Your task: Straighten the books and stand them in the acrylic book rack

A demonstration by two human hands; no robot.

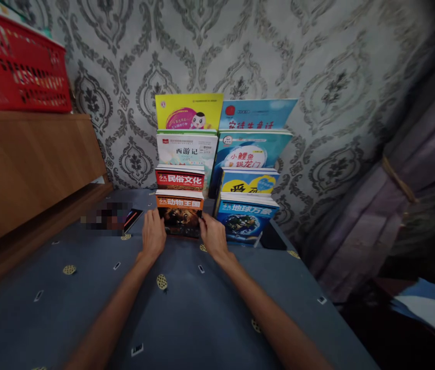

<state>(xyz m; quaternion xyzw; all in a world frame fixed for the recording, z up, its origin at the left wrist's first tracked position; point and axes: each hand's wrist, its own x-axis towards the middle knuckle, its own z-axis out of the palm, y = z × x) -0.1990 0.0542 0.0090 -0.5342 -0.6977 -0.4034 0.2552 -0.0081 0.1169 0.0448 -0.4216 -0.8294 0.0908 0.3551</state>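
Note:
An orange-topped book (179,215) with a lion on its cover stands upright at the front of the left row. My left hand (153,234) is closed on its left edge, and my right hand (213,235) pinches its right edge. Behind it rise a red book (179,180), a white book (186,149) and a yellow book (189,110). Beside this row, to the right, a blue book with a globe (243,221) fronts a second row. That row holds a yellow-and-blue book (249,181), a blue book with a white oval (254,149) and a light-blue book (258,114).
A grey-blue patterned cloth (186,318) covers the table. On the left, a red basket (20,67) sits on a wooden cabinet (32,174). A dark flat object (133,220) lies left of the books, partly blurred. Curtains (372,216) hang at right; patterned wallpaper (132,61) is behind.

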